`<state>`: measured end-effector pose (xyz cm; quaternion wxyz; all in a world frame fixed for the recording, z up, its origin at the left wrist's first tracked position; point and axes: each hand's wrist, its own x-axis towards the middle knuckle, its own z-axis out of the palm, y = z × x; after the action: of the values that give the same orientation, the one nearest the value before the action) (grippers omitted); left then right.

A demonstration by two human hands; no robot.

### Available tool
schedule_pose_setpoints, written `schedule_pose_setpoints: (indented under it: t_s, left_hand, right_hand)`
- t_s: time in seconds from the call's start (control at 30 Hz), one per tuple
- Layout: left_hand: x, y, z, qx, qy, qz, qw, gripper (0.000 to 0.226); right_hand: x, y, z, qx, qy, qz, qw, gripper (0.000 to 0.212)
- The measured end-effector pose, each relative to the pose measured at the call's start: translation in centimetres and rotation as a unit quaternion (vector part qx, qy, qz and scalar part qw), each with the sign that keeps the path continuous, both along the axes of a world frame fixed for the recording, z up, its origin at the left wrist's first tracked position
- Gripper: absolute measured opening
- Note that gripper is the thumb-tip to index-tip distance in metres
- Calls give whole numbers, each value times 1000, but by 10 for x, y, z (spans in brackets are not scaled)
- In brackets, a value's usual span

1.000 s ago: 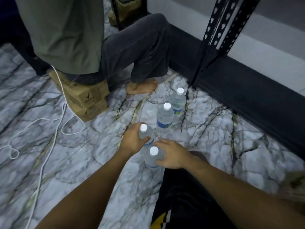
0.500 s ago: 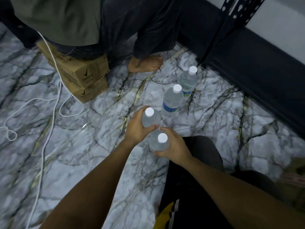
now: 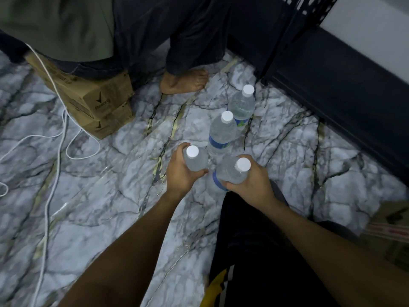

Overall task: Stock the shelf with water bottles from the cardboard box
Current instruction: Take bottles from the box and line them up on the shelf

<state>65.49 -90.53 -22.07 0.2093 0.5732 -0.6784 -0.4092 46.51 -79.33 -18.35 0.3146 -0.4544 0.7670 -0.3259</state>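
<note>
My left hand grips a clear water bottle with a white cap. My right hand grips a second water bottle, tilted, its blue label showing at the lower left. Two more bottles stand upright on the marble floor just beyond: a near bottle with a blue label and a far bottle. The black shelf unit runs along the right, its lowest board close to the floor. A cardboard box shows partly at the right edge.
Another person sits on stacked cardboard boxes at the upper left, a bare foot on the floor near the far bottle. A white cable trails over the floor on the left. My own knee in black cloth is below my right hand.
Both hands have lifted their bottles off the floor toward me. The right-hand bottle has moved right and tilted. The view has dipped down and drawn closer to the floor.
</note>
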Motion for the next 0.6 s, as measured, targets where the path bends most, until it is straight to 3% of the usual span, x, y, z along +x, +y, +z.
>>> schedule_pose_setpoints:
  t_s: [0.37,0.6]
  left_hand:
    - [-7,6,37,-23,-43,-64,997,80]
    - [-27,14,129,-50,73,-66,994,85]
  right_hand:
    - [-58,15,72,-78,51,-139,986,72]
    - [-96,38,150,-157,37,-233,959,66]
